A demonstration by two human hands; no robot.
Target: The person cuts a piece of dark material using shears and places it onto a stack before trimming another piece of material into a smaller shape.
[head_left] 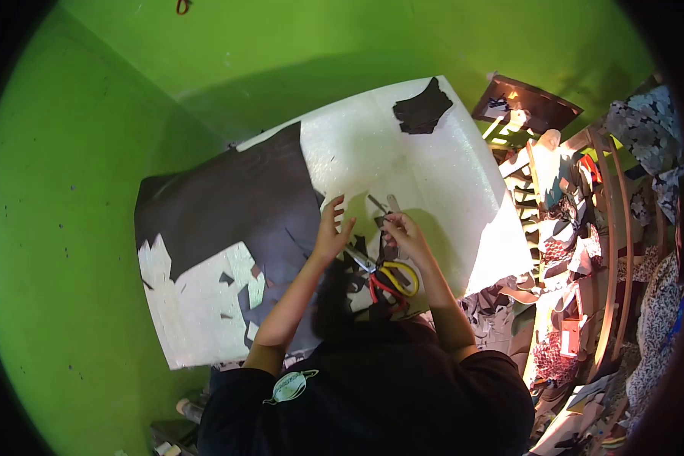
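My left hand (330, 232) is over the white board (357, 152), its fingers spread and nothing in them. To its right, the fingers of my right hand (404, 234) are pinched together. Beside those fingertips show a thin dark stick (376, 204), a pale strip (392, 202) and a small dark scrap; which of them is gripped I cannot make out. Between my forearms lie scissors (395, 280) with one red and one yellow handle, blades toward my left hand. A large dark sheet (228, 197) covers the board's left part, with cut scraps (357, 247) near the scissors.
A dark cut piece (423, 108) lies near the board's far right corner. Small offcuts (226, 279) are scattered at the lower left. On the right, a wooden frame (608, 251) stands among heaped fabric scraps (562, 243). Green walls (61, 190) rise behind and left.
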